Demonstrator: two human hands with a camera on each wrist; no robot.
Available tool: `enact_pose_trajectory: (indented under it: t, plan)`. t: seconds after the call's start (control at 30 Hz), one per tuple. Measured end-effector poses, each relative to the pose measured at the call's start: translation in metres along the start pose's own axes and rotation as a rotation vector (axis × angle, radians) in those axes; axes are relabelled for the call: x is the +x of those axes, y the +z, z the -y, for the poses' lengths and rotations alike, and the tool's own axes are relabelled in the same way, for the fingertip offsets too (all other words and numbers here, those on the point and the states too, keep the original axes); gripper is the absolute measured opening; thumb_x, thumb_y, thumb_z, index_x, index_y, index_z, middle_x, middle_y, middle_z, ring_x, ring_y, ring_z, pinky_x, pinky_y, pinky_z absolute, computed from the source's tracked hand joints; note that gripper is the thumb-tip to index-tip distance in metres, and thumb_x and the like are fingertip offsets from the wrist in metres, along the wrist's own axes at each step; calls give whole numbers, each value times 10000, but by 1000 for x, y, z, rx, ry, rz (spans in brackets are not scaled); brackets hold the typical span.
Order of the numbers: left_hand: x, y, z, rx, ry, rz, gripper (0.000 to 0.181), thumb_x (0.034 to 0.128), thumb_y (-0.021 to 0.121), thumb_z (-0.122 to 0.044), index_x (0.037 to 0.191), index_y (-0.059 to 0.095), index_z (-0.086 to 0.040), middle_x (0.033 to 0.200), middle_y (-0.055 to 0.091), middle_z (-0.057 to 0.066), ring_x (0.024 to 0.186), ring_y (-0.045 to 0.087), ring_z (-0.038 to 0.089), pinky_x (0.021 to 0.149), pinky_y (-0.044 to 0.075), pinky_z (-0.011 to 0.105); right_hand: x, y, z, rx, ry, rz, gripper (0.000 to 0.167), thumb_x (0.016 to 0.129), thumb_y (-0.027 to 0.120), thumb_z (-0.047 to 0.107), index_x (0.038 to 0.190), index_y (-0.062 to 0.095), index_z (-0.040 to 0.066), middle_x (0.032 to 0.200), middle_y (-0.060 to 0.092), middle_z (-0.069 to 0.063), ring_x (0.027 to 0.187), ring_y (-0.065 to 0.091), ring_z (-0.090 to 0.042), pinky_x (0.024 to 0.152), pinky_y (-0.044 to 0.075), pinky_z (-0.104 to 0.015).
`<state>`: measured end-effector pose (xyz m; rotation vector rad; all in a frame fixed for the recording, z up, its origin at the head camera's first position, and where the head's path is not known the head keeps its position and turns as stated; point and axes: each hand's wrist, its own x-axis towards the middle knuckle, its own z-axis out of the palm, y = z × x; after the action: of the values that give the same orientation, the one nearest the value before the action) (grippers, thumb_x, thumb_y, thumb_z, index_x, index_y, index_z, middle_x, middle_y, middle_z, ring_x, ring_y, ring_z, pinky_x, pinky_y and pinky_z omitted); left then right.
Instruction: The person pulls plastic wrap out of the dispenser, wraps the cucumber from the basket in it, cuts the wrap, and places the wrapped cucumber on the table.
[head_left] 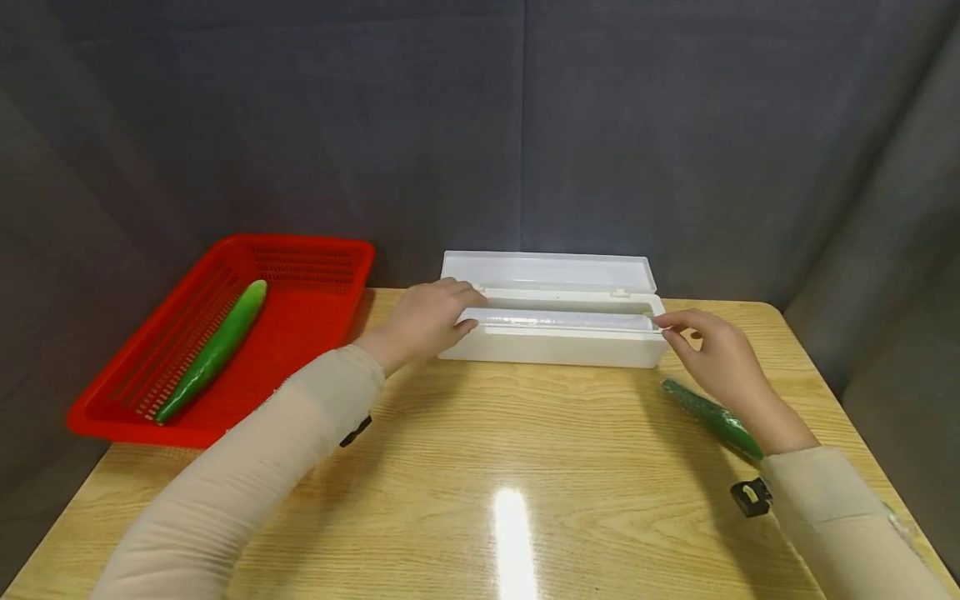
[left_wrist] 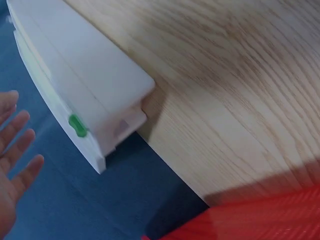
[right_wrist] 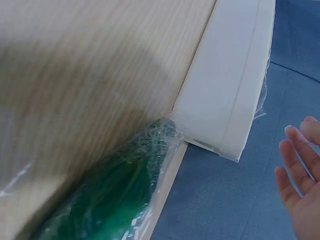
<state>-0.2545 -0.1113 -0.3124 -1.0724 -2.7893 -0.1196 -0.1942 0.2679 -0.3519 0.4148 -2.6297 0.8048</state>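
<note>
at the white box, the left hand is loosely spread, empty; any pinch by the right hand cannot be told.

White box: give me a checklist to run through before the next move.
1. Lid open: ok, tipped back behind the white box.
2. Roll in the box: ok.
3. Left hand at the box's left end: ok.
4. Right hand pinching film: cannot tell; fingertips are at the right end.
5. Wrapped cucumber out of the right arm's way: probably not ok, it lies partly behind the wrist in the head view.
</note>
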Motion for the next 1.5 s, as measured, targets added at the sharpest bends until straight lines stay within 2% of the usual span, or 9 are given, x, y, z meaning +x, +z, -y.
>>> enact_pose_trajectory:
  t: [0.23,0.5,0.73,1.0,1.23,1.37,1.5]
  plan:
    - [-2,2,18,-37,-9,25,300,948,677,-189,1245,686,-152,1243,658,10,1169,586,218,935,505,396,19,-1,-5,-34,-17,58,204,931,627,-37,1117,706,-12,1112,672,-230,986,620,-389,838,479,-568]
    - [-3,4,33,-44,-80,71,318,946,677,-221,1259,684,-170,1250,656,18,1123,580,231,917,497,401,34,2,-11,-72,-26,109,225,918,656,-11,1137,704,10,1095,673,-220,963,612,-367,786,462,-535]
    - [-5,13,36,-54,-109,116,340,940,683,-268,1267,684,-174,1267,651,17,1130,571,230,930,486,394,38,10,-16,-83,-15,164,231,928,641,3,1152,695,-1,1141,657,-228,1018,603,-403,838,463,-569]
    - [-6,20,38,-24,-115,68,252,954,662,-276,1175,739,-183,1192,688,11,1059,604,216,865,512,376,40,16,-17,-99,12,190,239,931,646,13,1165,695,6,1118,659,-221,989,604,-379,799,466,-549]
    - [-8,25,37,-35,-131,81,236,957,649,-290,1137,761,-187,1157,702,0,1037,607,209,859,515,373,42,22,-16,-108,25,230,258,942,661,69,1192,692,11,1079,669,-205,970,611,-355,798,476,-530]
    - [-6,27,36,-45,-121,68,203,958,649,-259,1090,783,-183,1099,723,-6,968,607,201,824,514,363,43,25,-15,-154,15,224,236,951,664,103,1166,710,19,1030,694,-160,888,604,-296,740,477,-479]
    - [-3,28,35,-38,-115,50,181,950,660,-238,1055,794,-176,1051,732,-14,902,598,192,799,505,356,42,26,-14,-179,34,200,204,949,669,110,1132,728,41,1016,692,-147,880,594,-294,713,476,-474]
